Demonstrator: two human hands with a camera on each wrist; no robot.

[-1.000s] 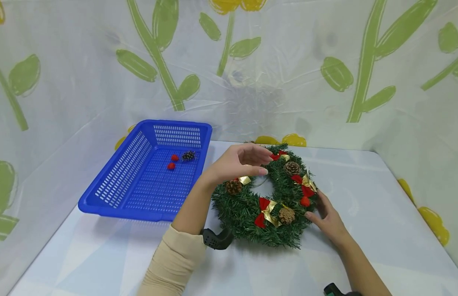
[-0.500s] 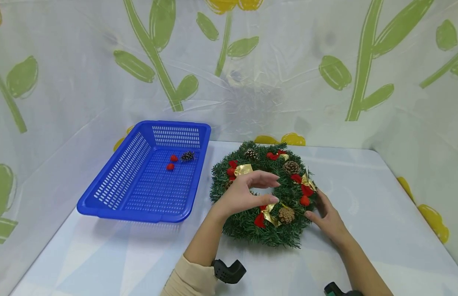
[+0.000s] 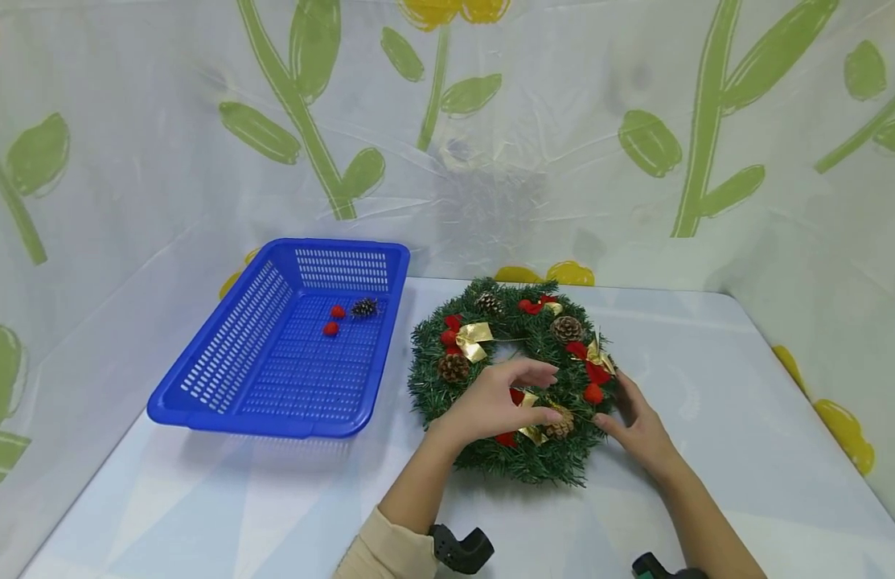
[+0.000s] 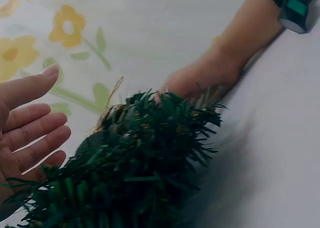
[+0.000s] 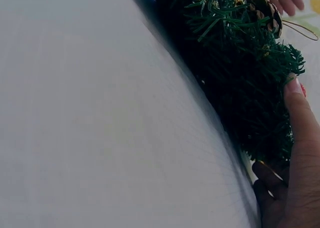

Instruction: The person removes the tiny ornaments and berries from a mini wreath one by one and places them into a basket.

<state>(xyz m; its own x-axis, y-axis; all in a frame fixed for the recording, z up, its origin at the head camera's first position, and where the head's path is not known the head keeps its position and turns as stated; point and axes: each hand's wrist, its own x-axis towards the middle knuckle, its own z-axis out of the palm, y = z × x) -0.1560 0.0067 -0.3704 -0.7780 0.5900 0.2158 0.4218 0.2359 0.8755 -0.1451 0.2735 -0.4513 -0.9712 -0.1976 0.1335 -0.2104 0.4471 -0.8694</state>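
I see the round green tinsel wreath [image 3: 515, 378] flat on the white table [image 3: 708, 450], right of the blue plastic basket [image 3: 223, 362]. My left hand [image 3: 499, 402], fingers loosely spread, hovers at its brown pinecone [image 3: 560, 420]; my right hand [image 3: 638, 430], fingers straight, steadies its rim. A hard tug could drag the wreath.

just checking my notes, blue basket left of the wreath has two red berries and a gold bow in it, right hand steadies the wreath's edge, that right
Not quite. Besides the two red berries, the blue basket holds a small dark pine cone, not a gold bow; the head view shows it. The rest stands: the basket sits left of the wreath, and the right hand rests against the wreath's edge.
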